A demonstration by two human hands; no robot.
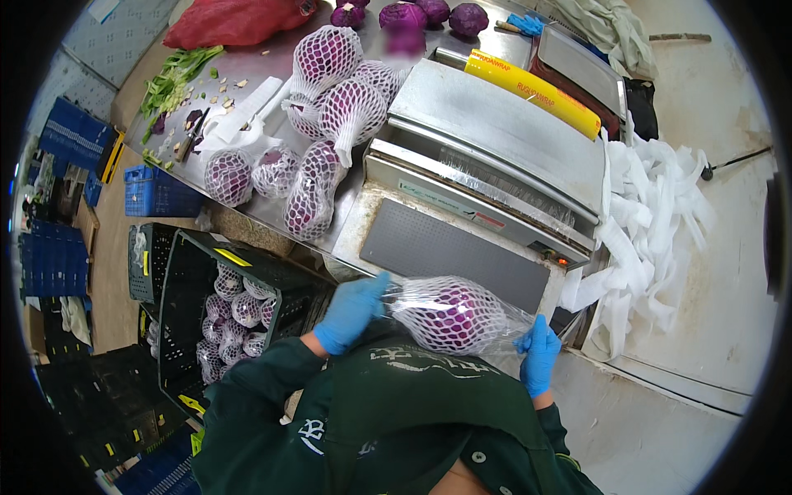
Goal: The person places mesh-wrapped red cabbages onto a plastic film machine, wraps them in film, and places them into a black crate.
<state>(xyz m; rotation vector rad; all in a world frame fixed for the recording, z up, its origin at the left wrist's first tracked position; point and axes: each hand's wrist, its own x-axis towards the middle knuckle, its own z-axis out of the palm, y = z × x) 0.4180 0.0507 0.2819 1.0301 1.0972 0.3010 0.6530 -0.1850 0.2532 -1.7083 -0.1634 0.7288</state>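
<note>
A red cabbage (452, 318) in a white foam net hangs between my hands, close to my chest. Clear cling film (510, 330) surrounds it and stretches out at both sides. My left hand (353, 315), in a blue glove, is closed on the film's left end. On the opposite side my right hand (539, 355), also blue-gloved, pinches the right end. Just beyond the cabbage lies the dark grey plate (445, 252) of a metal film-wrapping machine (495, 136).
Several netted cabbages (355, 107) lie on the steel table (272, 62), with a knife (191, 136) and leaf scraps at left. A dark crate (186, 330) holds wrapped cabbages at lower left. White foam nets (652, 223) pile up at right. A yellow box (532, 92) sits atop the machine.
</note>
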